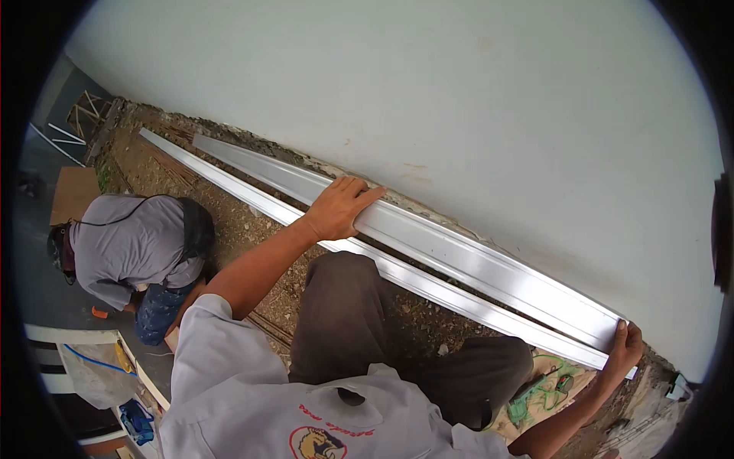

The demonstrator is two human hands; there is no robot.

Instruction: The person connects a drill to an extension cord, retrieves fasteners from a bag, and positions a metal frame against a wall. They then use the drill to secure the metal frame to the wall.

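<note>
A wide metal strip [474,265] is laid lengthwise in front of the body, between the knees and the foot of the pale wall [459,115]. Its long axis is slanted across the view, from the far upper left down to the near end at lower right, and roughly the wall's own line is followed. A narrow metal strip [451,294] is set on the knee side, almost alongside, with a thin dark gap left between the two.

The wide strip is touched by both hands. Its near end is reached by the right hand [627,344] — the corner seems pinched between thumb and fingers, and the narrow strip's end is crossed by the wrist. The left hand [340,210] is placed between the two ends, fingers draped toward the wall-side edge and thumb spread apart; whether a firm grip is taken beneath cannot be told. The far end is left unheld, well beyond the left hand, so that hand is the nearer one to it. Farther left, a crouching co-worker [141,245] is seen.
</note>
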